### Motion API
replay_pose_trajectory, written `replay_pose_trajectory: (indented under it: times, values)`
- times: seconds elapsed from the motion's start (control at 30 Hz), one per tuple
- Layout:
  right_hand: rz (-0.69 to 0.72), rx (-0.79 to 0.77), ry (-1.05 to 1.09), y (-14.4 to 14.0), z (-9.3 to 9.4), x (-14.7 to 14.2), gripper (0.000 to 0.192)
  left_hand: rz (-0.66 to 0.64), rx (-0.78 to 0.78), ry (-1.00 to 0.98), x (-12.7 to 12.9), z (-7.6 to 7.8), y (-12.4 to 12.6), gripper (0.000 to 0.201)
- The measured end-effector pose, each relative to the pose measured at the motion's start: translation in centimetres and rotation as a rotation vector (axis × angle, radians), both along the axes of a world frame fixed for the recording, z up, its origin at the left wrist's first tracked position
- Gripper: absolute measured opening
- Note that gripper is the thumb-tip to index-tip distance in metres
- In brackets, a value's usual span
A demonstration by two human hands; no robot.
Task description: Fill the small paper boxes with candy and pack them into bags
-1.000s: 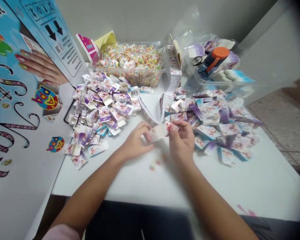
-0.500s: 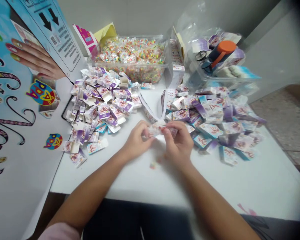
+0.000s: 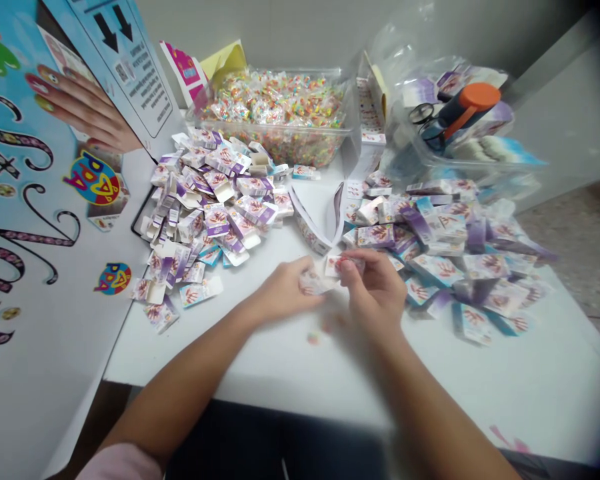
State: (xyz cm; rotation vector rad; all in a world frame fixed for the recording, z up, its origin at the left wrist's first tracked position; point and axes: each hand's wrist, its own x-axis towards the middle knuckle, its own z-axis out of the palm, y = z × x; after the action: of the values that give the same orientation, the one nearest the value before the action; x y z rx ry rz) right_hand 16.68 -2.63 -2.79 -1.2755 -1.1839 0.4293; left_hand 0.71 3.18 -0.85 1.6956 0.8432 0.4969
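Note:
My left hand [image 3: 285, 293] and my right hand [image 3: 377, 293] meet over the middle of the white table [image 3: 505, 380] and both grip one small white-and-purple printed box [image 3: 325, 275] between the fingertips. The box is blurred, so I cannot tell whether its flap is open. A heap of opened small boxes [image 3: 210, 207] lies just left of my hands. A heap of flat and closed small boxes [image 3: 445, 247] lies just right of them.
A clear tub of colourful small packets [image 3: 280, 117] stands at the back. A clear bag with scissors and an orange-capped item [image 3: 455, 113] sits back right. A large printed cardboard panel [image 3: 35, 220] leans along the left. A few tiny coloured bits [image 3: 313, 338] lie below my hands.
Both hands keep working the same small box between the fingertips, its ends shifting slightly. The camera view has drifted a little; the heaps stay put.

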Motion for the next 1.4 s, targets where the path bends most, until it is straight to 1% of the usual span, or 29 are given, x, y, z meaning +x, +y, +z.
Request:
replay_pose_trajectory:
  times: [0.07,0.13,0.2,0.27,0.33,0.4,0.5,0.57,0.63,0.7,0.73,0.8,0.87,0.9,0.93,1.0,1.03,1.1,1.2,1.23,1.3,1.37,1.4]
  values:
    - [0.089,0.023,-0.104,0.1,0.5,0.4,0.009,0.012,-0.107,-0.054,0.1,-0.4,-0.1,0.032]
    - [0.175,0.014,-0.217,0.2,1.1,1.0,0.009,0.057,-0.149,-0.081,0.2,-0.7,-0.1,0.035]
    - [0.215,-0.025,-0.283,0.2,1.5,1.4,0.008,0.103,-0.095,-0.065,0.3,-0.8,0.0,0.034]
    - [0.248,-0.064,-0.32,0.2,1.6,1.6,0.008,0.112,-0.003,-0.009,0.2,-0.7,0.1,0.03]
    - [0.285,-0.081,-0.351,0.2,1.4,1.7,0.01,0.082,0.058,0.042,0.1,-0.4,0.2,0.025]
    - [0.296,-0.084,-0.37,0.3,1.1,1.8,0.016,0.046,0.084,0.062,-0.1,-0.1,0.3,0.023]
    - [0.244,-0.067,-0.359,0.4,0.8,1.9,0.022,0.027,0.105,0.086,-0.2,0.2,0.3,0.022]
    - [0.25,-0.083,-0.331,0.4,0.9,2.1,0.016,0.007,0.108,0.106,-0.2,0.4,0.2,0.022]
    - [0.313,-0.126,-0.303,0.4,1.2,2.4,0.008,-0.023,0.101,0.114,-0.1,0.4,0.1,0.022]
    - [0.392,-0.166,-0.297,0.4,1.4,2.6,0.007,-0.049,0.068,0.094,0.0,0.3,-0.1,0.023]
    - [0.407,-0.175,-0.297,0.4,1.5,2.6,0.008,-0.055,0.045,0.077,0.1,0.3,-0.2,0.024]
    - [0.37,-0.183,-0.266,0.4,1.3,2.4,0.014,-0.055,0.008,0.051,0.2,0.1,-0.4,0.025]
    - [0.28,-0.154,-0.186,0.4,0.8,1.8,0.021,-0.042,-0.018,0.034,0.4,0.0,-0.5,0.03]
    - [0.232,-0.122,-0.155,0.3,0.5,1.5,0.021,-0.033,-0.033,0.022,0.4,-0.1,-0.6,0.033]
    - [0.192,-0.085,-0.155,0.3,0.3,1.2,0.018,-0.024,-0.049,0.008,0.5,-0.2,-0.7,0.034]
    - [0.155,-0.016,-0.25,0.2,-0.1,0.8,0.009,-0.004,-0.078,-0.025,0.5,-0.4,-0.8,0.032]
    - [0.156,0.007,-0.32,0.1,-0.2,0.7,0.012,0.002,-0.09,-0.039,0.6,-0.4,-0.9,0.03]
    - [0.203,0.03,-0.432,0.0,-0.1,0.7,0.024,0.018,-0.121,-0.081,0.7,-0.6,-1.0,0.027]
    - [0.313,0.006,-0.482,-0.1,0.2,0.6,0.037,0.048,-0.201,-0.195,0.9,-0.9,-1.1,0.027]
    - [0.321,-0.003,-0.475,-0.2,0.3,0.5,0.038,0.06,-0.22,-0.224,0.9,-0.9,-1.0,0.027]
    - [0.25,0.015,-0.434,-0.3,0.5,0.3,0.038,0.078,-0.237,-0.252,0.9,-0.9,-0.9,0.028]
    - [0.138,0.069,-0.405,-0.4,0.6,0.1,0.032,0.09,-0.247,-0.264,0.7,-0.7,-0.7,0.03]
    - [0.106,0.089,-0.408,-0.4,0.6,0.0,0.028,0.086,-0.257,-0.273,0.6,-0.6,-0.6,0.031]
